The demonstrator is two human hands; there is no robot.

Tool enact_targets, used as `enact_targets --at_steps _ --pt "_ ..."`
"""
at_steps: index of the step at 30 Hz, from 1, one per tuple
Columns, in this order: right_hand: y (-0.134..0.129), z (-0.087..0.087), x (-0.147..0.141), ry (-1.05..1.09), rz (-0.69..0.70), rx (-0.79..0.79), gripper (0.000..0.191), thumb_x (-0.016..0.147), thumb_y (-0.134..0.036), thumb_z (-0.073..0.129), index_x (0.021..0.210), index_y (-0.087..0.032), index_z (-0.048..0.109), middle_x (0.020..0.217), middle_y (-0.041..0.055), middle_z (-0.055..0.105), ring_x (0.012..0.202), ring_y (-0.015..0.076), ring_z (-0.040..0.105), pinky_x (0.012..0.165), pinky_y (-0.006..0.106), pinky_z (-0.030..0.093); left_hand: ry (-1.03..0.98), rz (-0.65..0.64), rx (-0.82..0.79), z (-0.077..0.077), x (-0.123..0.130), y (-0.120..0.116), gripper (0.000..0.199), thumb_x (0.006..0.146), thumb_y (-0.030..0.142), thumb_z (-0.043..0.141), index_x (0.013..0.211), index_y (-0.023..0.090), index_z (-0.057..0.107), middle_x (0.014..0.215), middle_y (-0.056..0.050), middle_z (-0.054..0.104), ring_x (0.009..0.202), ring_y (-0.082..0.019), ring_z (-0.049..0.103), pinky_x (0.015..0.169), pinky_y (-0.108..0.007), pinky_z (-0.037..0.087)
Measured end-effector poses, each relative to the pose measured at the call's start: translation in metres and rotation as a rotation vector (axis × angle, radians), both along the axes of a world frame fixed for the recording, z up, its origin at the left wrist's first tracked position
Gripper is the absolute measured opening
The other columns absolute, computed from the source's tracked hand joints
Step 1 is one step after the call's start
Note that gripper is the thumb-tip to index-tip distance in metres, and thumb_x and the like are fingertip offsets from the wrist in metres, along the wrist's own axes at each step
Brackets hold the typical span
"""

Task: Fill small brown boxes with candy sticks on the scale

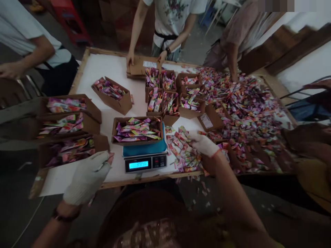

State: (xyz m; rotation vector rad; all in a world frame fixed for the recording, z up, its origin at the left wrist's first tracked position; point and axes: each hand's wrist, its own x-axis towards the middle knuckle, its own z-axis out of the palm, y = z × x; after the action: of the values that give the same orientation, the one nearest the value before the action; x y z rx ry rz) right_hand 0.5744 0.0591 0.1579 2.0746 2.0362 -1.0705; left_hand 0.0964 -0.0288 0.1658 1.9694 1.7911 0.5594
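My left hand point(86, 177), in a white knit glove, is beside a carton of packets point(102, 143) at the table's near left. Its fingers are curled together; whatever they hold is hidden. My right hand point(206, 144), gloved too, reaches over a loose heap of small candy-like packets point(182, 156); its fingertips are blurred among them. Between my hands stands a digital scale point(146, 162) with a lit blue display. On its teal pan rests an open cardboard box point(138, 141) filled with the purple, pink and green packets point(137, 129).
Filled boxes stand at left point(94, 117), behind the scale point(122, 105) and mid-table point(170, 119). A large packet pile point(248, 100) covers the right side. Across the table, a person's hands touch flat cardboard point(138, 67); another person reaches into the pile. The table's wooden edge point(150, 177) is nearest me.
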Motion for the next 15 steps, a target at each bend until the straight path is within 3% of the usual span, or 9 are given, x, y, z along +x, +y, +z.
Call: enact_targets --at_steps 2,4,6,8,11,13,15 --pt "0.012 0.036 -0.025 0.231 0.096 0.165 0.035 0.097 -0.028 0.065 0.126 -0.022 0.083 0.095 0.0037 0.081 0.084 0.023 0.075 0.077 0.031 0.061 -0.031 0.027 -0.026 0.009 0.006 0.004 0.034 0.096 0.049 0.048 0.078 0.028 0.067 0.086 -0.009 0.083 0.084 -0.029 0.079 0.083 -0.04 0.061" --pt "0.025 0.065 -0.068 0.349 0.211 0.334 0.025 0.095 -0.029 0.071 0.116 -0.022 0.082 0.093 0.0015 0.077 0.084 0.021 0.071 0.078 0.029 0.058 -0.061 0.051 -0.049 0.018 0.011 0.009 0.032 0.094 0.048 0.049 0.082 0.028 0.072 0.092 -0.009 0.086 0.087 -0.028 0.081 0.085 -0.039 0.063" --pt "0.039 0.084 -0.114 0.342 0.322 0.425 0.02 0.089 -0.022 0.075 0.108 -0.022 0.08 0.098 0.002 0.077 0.092 0.0208 0.07 0.086 0.03 0.056 -0.088 0.063 -0.038 0.024 0.014 0.012 0.033 0.092 0.049 0.051 0.087 0.027 0.076 0.099 -0.01 0.089 0.093 -0.03 0.083 0.089 -0.039 0.064" --pt "0.05 0.091 -0.146 0.326 0.385 0.451 0.024 0.085 -0.017 0.077 0.108 -0.022 0.079 0.107 0.0038 0.078 0.099 0.0213 0.069 0.092 0.031 0.055 -0.091 0.074 -0.013 0.026 0.013 0.012 0.035 0.09 0.05 0.052 0.09 0.027 0.079 0.104 -0.012 0.089 0.097 -0.031 0.084 0.094 -0.042 0.065" --pt "0.059 0.079 -0.143 0.364 0.316 0.496 0.016 0.092 -0.019 0.07 0.106 -0.022 0.077 0.106 0.0039 0.078 0.099 0.0205 0.069 0.093 0.031 0.054 -0.057 0.094 0.016 0.021 0.001 0.001 0.035 0.09 0.052 0.052 0.084 0.028 0.077 0.101 -0.012 0.089 0.096 -0.033 0.084 0.095 -0.045 0.065" --pt "0.058 0.056 -0.116 0.353 0.176 0.513 0.014 0.098 -0.021 0.062 0.102 -0.022 0.076 0.1 0.0025 0.076 0.096 0.0201 0.069 0.092 0.03 0.055 -0.039 0.155 0.027 0.015 -0.011 -0.011 0.037 0.092 0.054 0.051 0.079 0.029 0.075 0.095 -0.01 0.088 0.09 -0.033 0.082 0.088 -0.044 0.064" --pt "0.053 0.022 -0.087 0.187 0.012 0.407 0.02 0.104 -0.024 0.056 0.107 -0.022 0.076 0.1 0.0024 0.077 0.098 0.0204 0.07 0.09 0.029 0.055 -0.029 0.234 0.015 0.01 -0.02 -0.021 0.04 0.094 0.057 0.051 0.081 0.03 0.077 0.092 -0.008 0.088 0.085 -0.031 0.081 0.079 -0.042 0.062"
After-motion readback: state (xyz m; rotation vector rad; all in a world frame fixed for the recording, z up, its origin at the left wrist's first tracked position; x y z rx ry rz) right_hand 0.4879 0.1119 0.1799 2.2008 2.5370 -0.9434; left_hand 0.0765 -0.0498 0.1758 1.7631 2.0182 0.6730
